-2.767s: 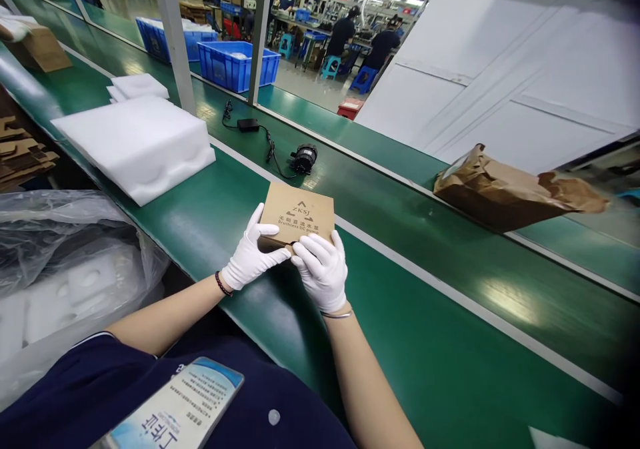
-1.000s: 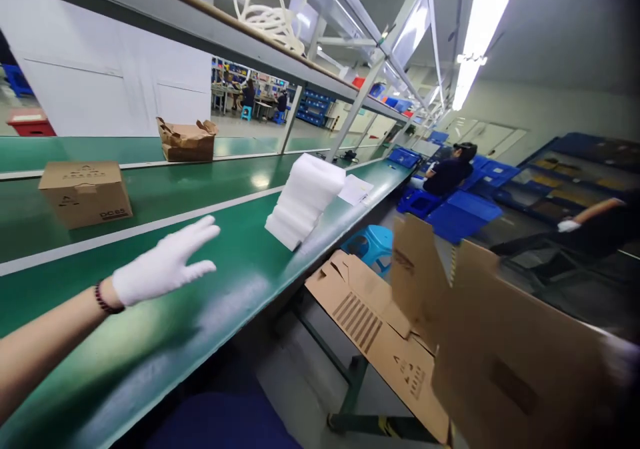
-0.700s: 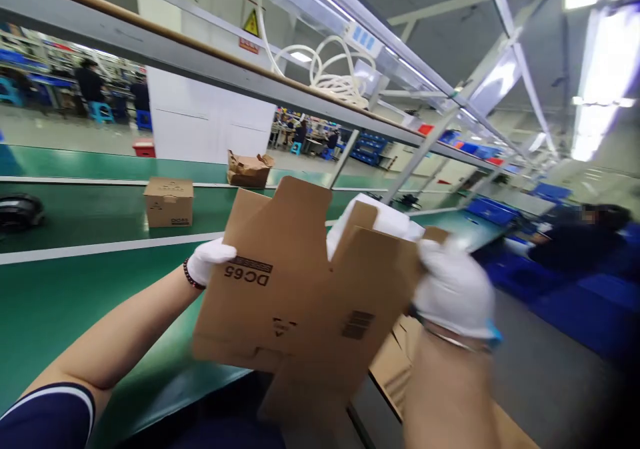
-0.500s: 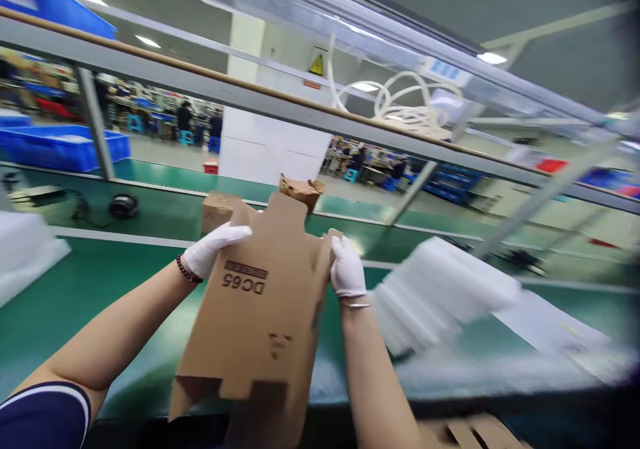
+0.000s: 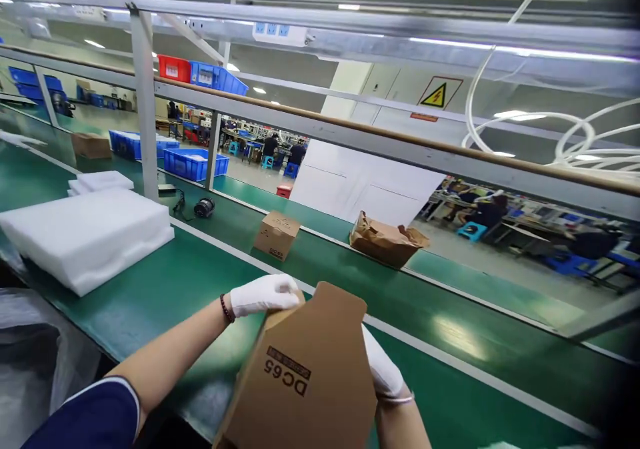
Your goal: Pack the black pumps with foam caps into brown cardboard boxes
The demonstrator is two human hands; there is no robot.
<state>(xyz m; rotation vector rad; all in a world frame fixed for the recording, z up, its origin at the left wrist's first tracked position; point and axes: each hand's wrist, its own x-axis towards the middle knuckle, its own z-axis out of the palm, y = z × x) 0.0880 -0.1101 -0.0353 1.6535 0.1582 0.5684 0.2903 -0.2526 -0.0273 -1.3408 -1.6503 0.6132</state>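
Observation:
A brown cardboard box (image 5: 320, 382) printed DC65, the lettering upside down to me, is held up at the lower middle, one end flap standing up. My left hand (image 5: 267, 294), in a white glove, is closed on a flap at the box's upper left edge. My right hand (image 5: 384, 367), also gloved, grips the box's right side; its fingers are hidden behind the cardboard. Beyond them, a small closed carton (image 5: 277, 235) with the same DC65 print stands on the green surface.
White foam sheets (image 5: 90, 229) are stacked at the left. A crumpled brown paper-lined box (image 5: 385, 239) sits farther back, right of centre. A black round device (image 5: 204, 207) with a cable and blue bins (image 5: 195, 163) are at the back left. A metal shelf rail (image 5: 320, 121) crosses above.
My view has swung left, bringing the foam stack and bins into sight. The box is now lower in view and turned, its side edges folded back. My left hand has shifted onto a flap.

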